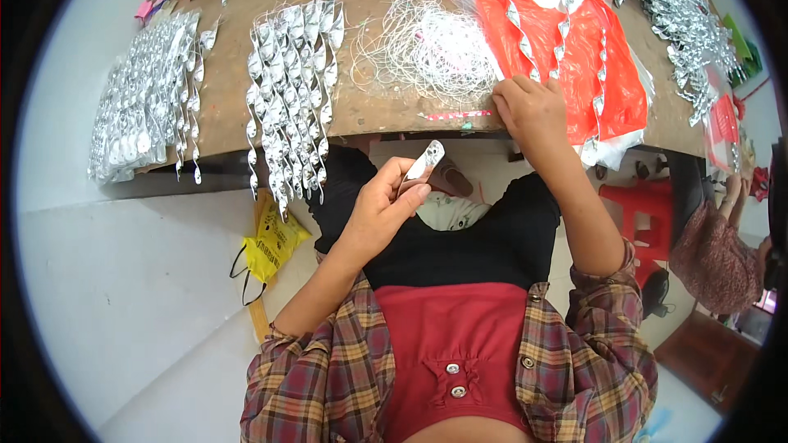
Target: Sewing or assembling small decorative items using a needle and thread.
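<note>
Below the table edge, my left hand [379, 212] pinches a short shiny silver foil strip [424, 162] between thumb and fingers, its rounded end pointing up. My right hand [533, 111] rests at the table edge with curled fingers, at the border between a tangled pile of white string [447, 45] and a red plastic bag [509, 20]; what its fingertips hold is hidden. Several twisted silver foil strands [525, 45] lie across the red bag. A patterned pink-and-white strip [456, 116] lies along the table edge, left of my right hand.
Twisted silver strands [291, 74] hang over the front edge of the brown table [226, 41]. More silver bundles lie at the left [135, 115] and far right [665, 0]. A yellow bag [275, 242] is low at left; a red stool [644, 217] and another person [718, 258] are at right.
</note>
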Demonstrator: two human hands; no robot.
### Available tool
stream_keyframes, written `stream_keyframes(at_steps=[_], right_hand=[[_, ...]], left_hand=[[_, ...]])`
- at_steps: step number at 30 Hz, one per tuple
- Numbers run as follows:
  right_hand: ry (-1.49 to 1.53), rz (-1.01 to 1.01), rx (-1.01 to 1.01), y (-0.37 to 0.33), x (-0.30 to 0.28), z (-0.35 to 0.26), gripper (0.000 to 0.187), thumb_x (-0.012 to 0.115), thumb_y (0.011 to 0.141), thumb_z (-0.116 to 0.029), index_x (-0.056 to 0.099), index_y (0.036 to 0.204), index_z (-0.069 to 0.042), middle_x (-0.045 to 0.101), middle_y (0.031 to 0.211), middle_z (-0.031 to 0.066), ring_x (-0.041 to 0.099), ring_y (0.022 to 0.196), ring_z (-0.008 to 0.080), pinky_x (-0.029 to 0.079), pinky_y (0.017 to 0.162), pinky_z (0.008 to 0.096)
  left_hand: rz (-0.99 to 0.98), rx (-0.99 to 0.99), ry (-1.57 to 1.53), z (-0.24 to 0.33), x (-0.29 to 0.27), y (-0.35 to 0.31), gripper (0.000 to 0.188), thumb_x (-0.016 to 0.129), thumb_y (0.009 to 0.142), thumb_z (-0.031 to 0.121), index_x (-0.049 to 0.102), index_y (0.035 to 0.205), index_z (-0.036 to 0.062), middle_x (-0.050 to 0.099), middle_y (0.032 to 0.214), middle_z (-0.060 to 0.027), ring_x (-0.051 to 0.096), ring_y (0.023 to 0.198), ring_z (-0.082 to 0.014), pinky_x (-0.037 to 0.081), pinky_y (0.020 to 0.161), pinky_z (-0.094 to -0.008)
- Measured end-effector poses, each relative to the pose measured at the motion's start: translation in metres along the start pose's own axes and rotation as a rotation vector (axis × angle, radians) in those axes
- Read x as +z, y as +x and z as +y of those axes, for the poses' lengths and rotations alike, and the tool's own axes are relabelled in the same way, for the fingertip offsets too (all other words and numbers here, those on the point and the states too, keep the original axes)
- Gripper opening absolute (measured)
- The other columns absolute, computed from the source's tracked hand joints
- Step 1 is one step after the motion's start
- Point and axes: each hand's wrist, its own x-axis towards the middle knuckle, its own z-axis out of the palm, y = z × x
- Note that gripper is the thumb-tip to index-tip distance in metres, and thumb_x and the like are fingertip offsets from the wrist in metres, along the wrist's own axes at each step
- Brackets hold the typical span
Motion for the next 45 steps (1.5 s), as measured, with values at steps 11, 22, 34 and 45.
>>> stream_keyframes(at_steps=[11,22,34,45], right_hand=[[0.39,0.047,0.107,-0.027,-0.024,-0.043,0.011,0.062,0.072,-0.001,0.055,0.078,-0.007,0.053,0.069,0.0065,0.049,0.058,0.0219,0.035,0.06,0.034],[0.635,0.132,0.034,-0.056,-0.018,-0.09,0.02,0.069,0.065,-0.001,0.057,0.079,-0.01,0.053,0.067,0.0004,0.048,0.057,0.0169,0.033,0.058,0.03],[0.683,0.118,0.058,-0.057,-0.023,-0.086,0.019,0.065,0.067,0.004,0.058,0.08,-0.009,0.056,0.068,0.0005,0.047,0.056,0.0169,0.034,0.058,0.0294],[0.945,0.033,0.114,-0.044,-0.034,-0.084,0.021,0.064,0.076,0.0,0.059,0.095,-0.007,0.062,0.092,0.0075,0.059,0.08,0.0228,0.041,0.068,0.0319]], left_hand=[[0.043,-0.031,-0.016,0.019,0.002,0.017,0.025,0.063,0.084,0.014,0.056,0.105,0.0003,0.046,0.069,0.0065,0.037,0.058,-0.0012,0.029,0.052,-0.0162],[0.005,-0.13,-0.163,0.014,0.014,0.025,0.012,0.062,0.084,0.013,0.06,0.089,0.0023,0.051,0.065,0.0048,0.039,0.053,-0.0015,0.028,0.047,-0.0163],[0.017,-0.182,-0.145,0.017,0.014,0.021,0.012,0.061,0.084,0.015,0.059,0.086,0.0037,0.049,0.062,0.0053,0.037,0.051,-0.0016,0.026,0.045,-0.0168],[-0.037,-0.102,-0.057,0.021,0.016,0.013,0.009,0.061,0.084,0.009,0.059,0.085,0.0004,0.056,0.073,0.003,0.048,0.066,-0.0016,0.038,0.058,-0.0173]])
